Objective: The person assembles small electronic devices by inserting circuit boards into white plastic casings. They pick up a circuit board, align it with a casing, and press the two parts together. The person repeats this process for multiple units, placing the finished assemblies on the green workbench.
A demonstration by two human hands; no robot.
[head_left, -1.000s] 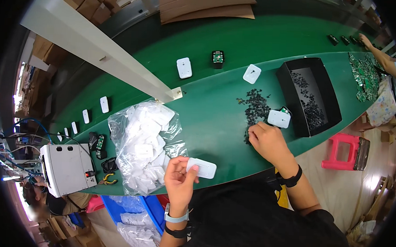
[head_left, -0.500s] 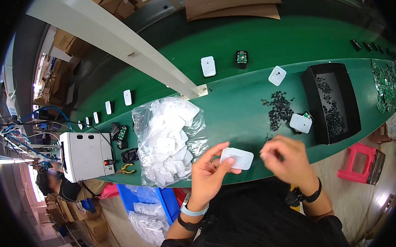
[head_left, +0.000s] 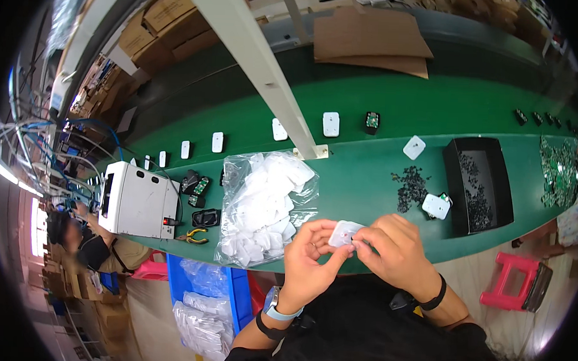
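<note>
Near the bench's front edge, my left hand [head_left: 308,266] grips a small white plastic cover [head_left: 343,232] between thumb and fingers. My right hand [head_left: 399,253] meets it from the right, its thumb and forefinger pinched on a small dark piece against the cover's face. Fingers hide part of the contact. Beyond my right hand lies a loose heap of small black parts [head_left: 411,189]. Another white cover [head_left: 415,147] lies behind the heap, and one more [head_left: 435,207] rests over a circuit board. A clear bag [head_left: 268,208] full of white covers lies left of my hands.
A black box [head_left: 452,187] with black parts and a pile of green circuit boards [head_left: 558,171] stand right. White machine [head_left: 143,203], pliers [head_left: 196,236] and a metal post [head_left: 262,66] are left. Below are a blue bin [head_left: 240,301] and pink stool [head_left: 510,280]. Another person [head_left: 92,246] sits far left.
My right hand has come left onto the cover, which was held apart from it before. The view has shifted, and another white cover shows beside the post on the green belt.
</note>
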